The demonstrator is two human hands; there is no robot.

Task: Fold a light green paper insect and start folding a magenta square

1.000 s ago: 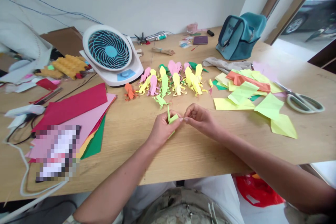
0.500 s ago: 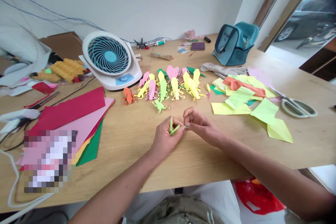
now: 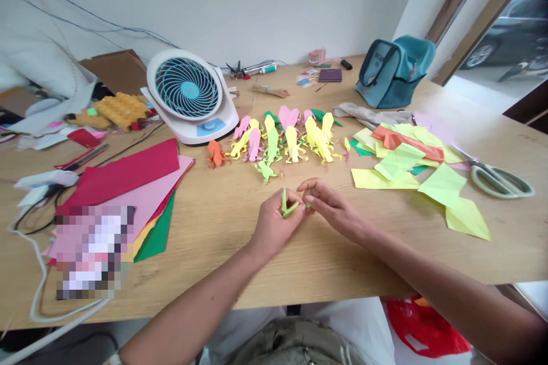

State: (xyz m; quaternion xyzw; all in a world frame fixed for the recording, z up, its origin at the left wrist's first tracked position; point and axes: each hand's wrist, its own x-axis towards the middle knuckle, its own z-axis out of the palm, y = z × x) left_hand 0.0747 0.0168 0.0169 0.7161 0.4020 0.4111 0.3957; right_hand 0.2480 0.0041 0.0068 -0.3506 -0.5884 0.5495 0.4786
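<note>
Between my two hands is a small folded light-green paper piece (image 3: 290, 209), with narrow pointed strips sticking up. My left hand (image 3: 276, 219) is closed around most of it. The fingers of my right hand (image 3: 327, 205) pinch its other end, where only a bit of green shows. Both hands meet above the table. Just beyond them lies a small green folded paper figure (image 3: 265, 171). Behind it stand several folded paper figures in rows, among them an orange one (image 3: 217, 154), a pink one (image 3: 254, 145) and a yellow one (image 3: 293, 145).
Loose yellow and green paper sheets (image 3: 440, 183) lie at the right beside scissors (image 3: 500, 181). On the left are coloured sheets (image 3: 124, 179) and a blurred-out object (image 3: 94, 254). A fan (image 3: 188, 97) and a teal bag (image 3: 391, 74) stand farther back on the wooden table (image 3: 205, 256).
The view has shifted slightly, so the table items appear farther right. My right fingers have curled a little closer to the left hand; both still hold the green paper.
</note>
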